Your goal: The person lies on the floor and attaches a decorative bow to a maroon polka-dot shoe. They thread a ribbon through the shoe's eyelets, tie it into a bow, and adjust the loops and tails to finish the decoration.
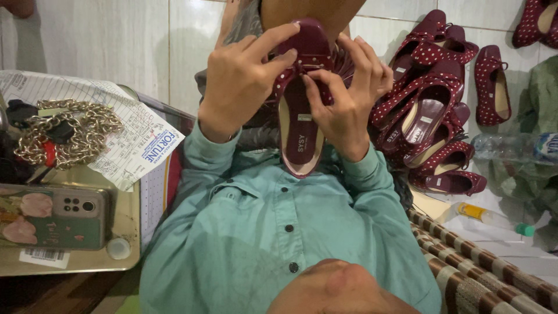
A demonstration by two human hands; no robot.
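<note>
Both my hands hold up a maroon flat shoe [299, 136] with white polka dots, its opening facing me and its toe pointing away. My left hand [238, 81] grips the toe from the left, fingers curled over the top. My right hand [349, 99] holds the right side, its thumb and forefinger pinching the dotted bow [308, 64] at the toe. My teal sleeves and shirt fill the lower middle.
A pile of matching maroon dotted shoes [430, 116] lies on the tiled floor at right, with a plastic water bottle [511, 148] and a small bottle with a green cap [494, 218]. At left, a metal tray [125, 221] holds a phone [55, 218], a chain [70, 131] and papers. A striped mat [482, 273] lies lower right.
</note>
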